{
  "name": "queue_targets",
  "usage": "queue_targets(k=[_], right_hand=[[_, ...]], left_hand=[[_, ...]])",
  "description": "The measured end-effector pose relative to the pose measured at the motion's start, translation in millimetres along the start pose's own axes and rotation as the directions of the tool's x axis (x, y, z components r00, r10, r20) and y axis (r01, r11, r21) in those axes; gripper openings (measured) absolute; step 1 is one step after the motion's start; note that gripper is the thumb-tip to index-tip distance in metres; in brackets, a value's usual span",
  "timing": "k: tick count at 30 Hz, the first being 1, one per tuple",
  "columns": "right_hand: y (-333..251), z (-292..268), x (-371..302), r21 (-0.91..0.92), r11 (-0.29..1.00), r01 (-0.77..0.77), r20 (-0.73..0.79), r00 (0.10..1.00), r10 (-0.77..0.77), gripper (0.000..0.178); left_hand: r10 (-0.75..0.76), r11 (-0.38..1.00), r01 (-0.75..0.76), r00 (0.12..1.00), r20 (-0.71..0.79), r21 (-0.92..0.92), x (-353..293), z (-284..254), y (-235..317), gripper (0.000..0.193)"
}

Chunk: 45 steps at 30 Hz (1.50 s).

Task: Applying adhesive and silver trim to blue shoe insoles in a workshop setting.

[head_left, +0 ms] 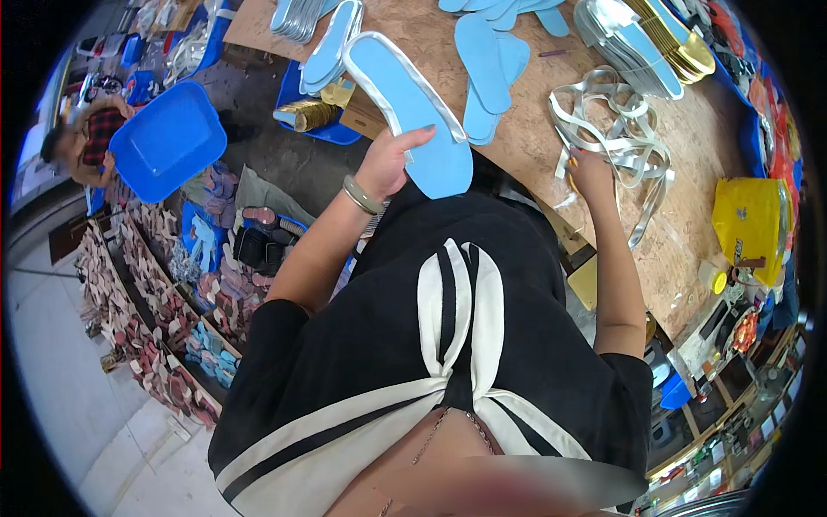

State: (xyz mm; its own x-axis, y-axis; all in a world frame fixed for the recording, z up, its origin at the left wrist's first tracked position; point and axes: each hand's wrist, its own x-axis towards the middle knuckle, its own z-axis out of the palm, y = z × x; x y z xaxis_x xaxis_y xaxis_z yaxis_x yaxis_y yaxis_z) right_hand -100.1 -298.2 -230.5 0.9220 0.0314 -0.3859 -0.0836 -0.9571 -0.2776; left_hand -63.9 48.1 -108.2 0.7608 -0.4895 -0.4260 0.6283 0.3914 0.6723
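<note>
Left hand [388, 162] closed on a light blue insole [415, 108], thumb on top, fingers underneath. Insole is held up in the air at the near edge of the bench [527, 153], tilted, wide end toward the body. White shiny trim [446, 117] runs around its narrow end and along both sides; wide end shows plain blue.

Right hand [593, 175] is over the bench, inward of the near edge, fingers bent at a small orange item [572, 162]; grip partly hidden, can't tell if firmly closed. Tangle of white straps [639, 110] lies just beyond and around it.

Mid-bench: loose overlapping blue insoles [482, 65], more toward the far edge. Purple pen [553, 53] lies to their right. Bundled silver-and-blue stack [622, 43] sits near the far right corner, gold stack [674, 39] against it. Trimmed insole stack [331, 53] at the left part of the near edge.

Yellow bag [748, 226] and small yellow-lidded jar [713, 277] by the right edge. Blue bin [345, 134] with gold pieces below the near edge. Off left, another person [99, 129] holds a blue tub [168, 142].
</note>
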Motion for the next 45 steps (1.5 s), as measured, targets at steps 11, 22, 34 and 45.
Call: queue_targets(k=[11,22,34,45], right_hand=[[-154.9,-76.3,6.3,0.752,0.597,0.279,-0.183,0.959,-0.218,0.039],[-151.3,-48.5,0.5,0.978,0.078,0.191,-0.177,0.972,-0.157,0.04],[-123.6,-157.2,40.3,0.91,0.107,0.4,-0.389,0.915,-0.104,0.048],[-178.7,-87.9,6.4,0.816,0.396,0.422,-0.447,0.894,-0.03,0.035]], left_hand=[[0.196,0.921,-0.113,0.962,-0.192,0.372,30.1,44.2,2.4,0.032],[0.392,0.873,-0.324,0.911,-0.13,0.365,63.7,58.0,15.8,0.036],[0.545,0.472,-0.437,0.827,0.136,0.766,85.9,88.6,50.8,0.037],[0.599,0.699,-0.468,0.797,-0.084,0.54,101.3,77.8,63.6,0.037]])
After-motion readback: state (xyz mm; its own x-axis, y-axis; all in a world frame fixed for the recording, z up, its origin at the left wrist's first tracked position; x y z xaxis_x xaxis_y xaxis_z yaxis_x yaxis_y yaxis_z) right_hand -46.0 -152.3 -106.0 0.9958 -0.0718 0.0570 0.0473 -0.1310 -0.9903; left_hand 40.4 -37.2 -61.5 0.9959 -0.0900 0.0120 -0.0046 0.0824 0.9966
